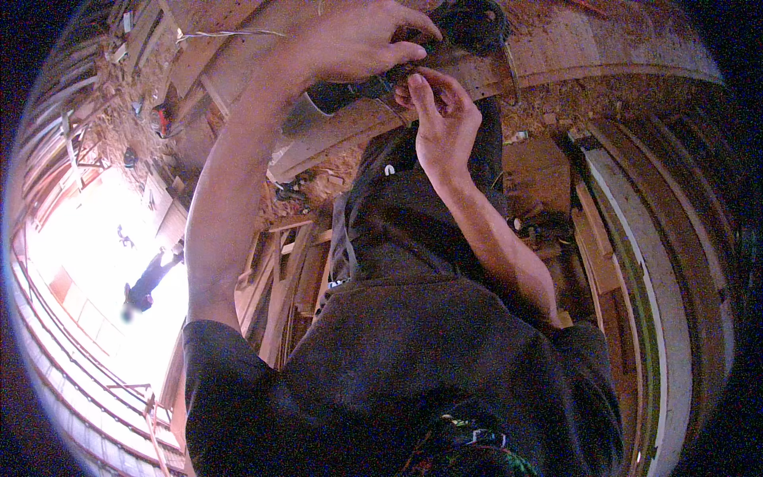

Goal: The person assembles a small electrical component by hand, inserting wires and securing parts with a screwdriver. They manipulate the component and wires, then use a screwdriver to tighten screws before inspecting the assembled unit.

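Observation:
My left hand [358,44] reaches over a dark object [338,95] on a wooden board, its fingers and thumb curled toward each other. What lies between those fingers is too dark to make out. Close beside it, my right hand [447,119] is closed in a pinch, thumb against fingertips, near the same dark object. Anything in that pinch is too small to name. Just beyond the fingertips sits a bulky black thing [474,25] with a thin cord or strap [511,71] hanging at its right. The wooden board [588,75] runs across under both hands.
Twisted wire [230,33] sticks out left of my left forearm. Wood shavings [326,179] and timber offcuts [278,278] lie below the board. Long planks [636,262] are stacked at the right. A person in dark clothes [151,282] is in the bright opening at the left.

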